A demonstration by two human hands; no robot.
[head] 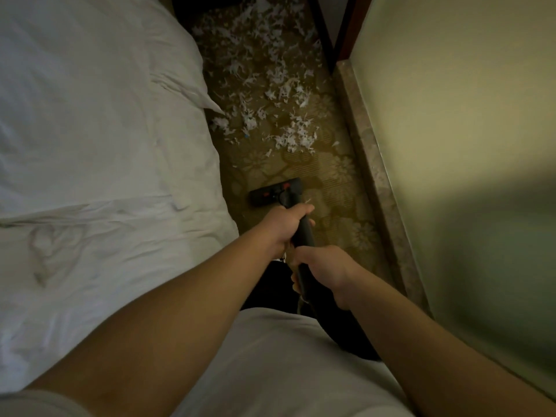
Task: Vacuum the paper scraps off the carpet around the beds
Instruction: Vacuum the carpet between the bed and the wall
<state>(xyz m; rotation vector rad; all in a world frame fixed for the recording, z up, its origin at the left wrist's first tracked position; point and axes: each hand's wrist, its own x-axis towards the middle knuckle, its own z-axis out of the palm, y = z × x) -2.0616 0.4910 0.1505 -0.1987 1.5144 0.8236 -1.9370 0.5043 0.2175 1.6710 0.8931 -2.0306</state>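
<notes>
Head view: we steady the dark vacuum wand (304, 233) with both fists, left hand (284, 228) wrapped ahead, right hand (323, 270) wrapped behind. Its black floor head (275, 191) sits on patterned brown carpet (331, 188), short of white paper scraps (270, 85). White-sheeted bed (105, 130) and pale wall (451, 115) hem us in.

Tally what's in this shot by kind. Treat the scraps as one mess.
Hands: 2, left and right
Vacuum: 1
Bed: 1
Scrap mess: 1
Total: 5
</notes>
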